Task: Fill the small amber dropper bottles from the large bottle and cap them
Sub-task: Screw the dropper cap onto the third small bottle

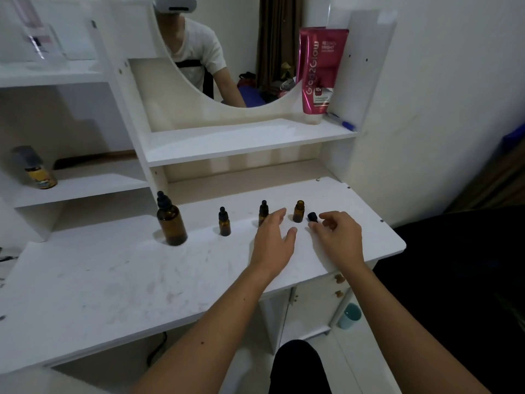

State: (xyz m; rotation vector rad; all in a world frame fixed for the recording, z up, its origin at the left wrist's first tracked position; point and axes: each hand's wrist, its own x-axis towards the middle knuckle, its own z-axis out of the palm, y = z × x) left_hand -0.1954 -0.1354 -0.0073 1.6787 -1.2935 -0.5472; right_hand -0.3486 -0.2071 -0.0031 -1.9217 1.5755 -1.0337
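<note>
The large amber bottle (172,221) stands capped with a black dropper at the left of the white desk top (113,280). To its right stand two capped small amber bottles (224,224) (263,209), then an uncapped small bottle (298,212). A black dropper cap (312,216) lies on the desk just right of the uncapped one. My left hand (272,241) hovers open with spread fingers, hiding the base of the second small bottle. My right hand (339,237) is loosely curled, its thumb and forefinger tips beside the loose cap, not clearly gripping it.
A shelf above the desk holds a pink tube (319,72) and a blue pen (342,122) below a round mirror (216,46). A yellow-labelled bottle (38,172) sits on the left shelf. The desk's right edge (402,243) is close to my right hand.
</note>
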